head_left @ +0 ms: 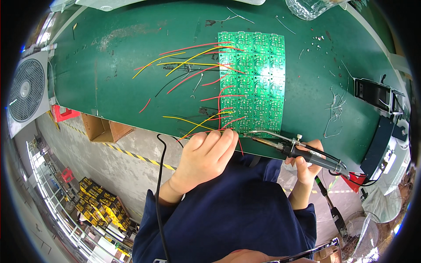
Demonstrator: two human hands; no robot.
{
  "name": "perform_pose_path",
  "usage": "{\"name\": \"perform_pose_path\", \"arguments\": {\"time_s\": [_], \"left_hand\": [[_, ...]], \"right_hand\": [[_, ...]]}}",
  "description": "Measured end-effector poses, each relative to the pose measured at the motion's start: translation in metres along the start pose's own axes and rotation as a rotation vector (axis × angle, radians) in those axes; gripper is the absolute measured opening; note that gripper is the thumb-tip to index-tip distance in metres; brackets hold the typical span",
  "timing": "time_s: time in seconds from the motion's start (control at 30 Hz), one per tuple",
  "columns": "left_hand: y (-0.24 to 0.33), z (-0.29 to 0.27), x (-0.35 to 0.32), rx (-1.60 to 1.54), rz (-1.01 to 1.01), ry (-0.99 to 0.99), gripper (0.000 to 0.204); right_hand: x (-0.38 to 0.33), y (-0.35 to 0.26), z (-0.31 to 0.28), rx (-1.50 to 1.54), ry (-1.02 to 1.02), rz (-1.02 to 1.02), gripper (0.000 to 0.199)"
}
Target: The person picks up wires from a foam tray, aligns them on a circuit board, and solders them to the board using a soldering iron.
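Green, glossy and rectangular, a circuit-board panel (274,83) lies on the dark green worktop (131,92) just beyond the left hand (206,155), its near edge at the fingertips. Its face repeats the same small unit in rows and columns, dotted with silvery pads and tiny parts, and a white glare covers patches of its right half. Thin red insulated wires (188,47) and yellow insulated wires (193,64) lie across its left side and spread over the worktop, ahead of the left hand and to its left.

The left hand has its fingers bent and their tips drawn together at the panel's near edge, among wire ends; whether they pinch a wire cannot be told. The right hand (307,168) grasps a black-handled soldering iron (315,160) with a curved silvery metal tube (265,132) along it. The iron's tip points left, near the left fingertips but apart from them.

Ahead of the right hand and to its right lie a loose tangle of thin silvery wire (335,109) and a black metal stand (370,91). Pale markings on the panel are too small to read. Yellow-and-black packages (101,204), well behind the left hand and to its left, bear print too blurred to make out.
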State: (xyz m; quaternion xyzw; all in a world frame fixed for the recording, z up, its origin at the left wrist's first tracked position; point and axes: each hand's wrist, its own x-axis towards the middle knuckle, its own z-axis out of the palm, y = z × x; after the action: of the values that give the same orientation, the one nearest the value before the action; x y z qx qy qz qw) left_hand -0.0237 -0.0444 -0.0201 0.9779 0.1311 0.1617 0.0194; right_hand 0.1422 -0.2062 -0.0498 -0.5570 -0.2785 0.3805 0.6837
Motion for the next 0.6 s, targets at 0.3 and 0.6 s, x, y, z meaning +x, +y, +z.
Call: {"name": "perform_pose_path", "arguments": {"time_s": [0.3, 0.6], "left_hand": [[0.0, -0.0002, 0.0009, -0.002, 0.012, -0.004, 0.015], [-0.0006, -0.0016, 0.0005, 0.0, 0.031, -0.023, 0.018]], "right_hand": [[-0.0002, -0.0007, 0.0007, 0.004, 0.016, 0.003, 0.02], [-0.0007, -0.0004, 0.001, -0.004, 0.031, 0.007, 0.021]]}}
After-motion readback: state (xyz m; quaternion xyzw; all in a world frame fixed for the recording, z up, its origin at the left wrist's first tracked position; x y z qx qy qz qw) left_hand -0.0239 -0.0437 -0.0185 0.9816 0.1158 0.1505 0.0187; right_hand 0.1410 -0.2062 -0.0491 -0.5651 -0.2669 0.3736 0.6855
